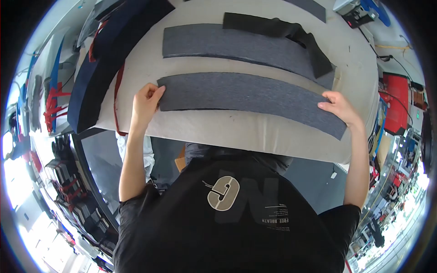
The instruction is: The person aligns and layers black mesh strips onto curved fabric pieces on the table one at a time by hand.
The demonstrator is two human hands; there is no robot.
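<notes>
A long grey fabric strip [241, 93] lies across the near part of the padded table, stretched out between my two hands. My left hand [148, 101] pinches its left end near the upper corner, fingers closed on the cloth. At the other end, my right hand [340, 109] grips the strip's right edge between thumb and fingers. Just beyond it lies a stack of similar grey fabric strips [200, 42]. A crumpled black fabric strip [259, 26] rests over the right part of that stack.
The pale padded table [214, 129] curves around in front of me. Dark navy fabric [107, 61] is piled along its left side, with a red strip [119, 91] hanging near the edge. A device [357, 16] stands at the far right, and a red case [395, 102] sits beyond the table.
</notes>
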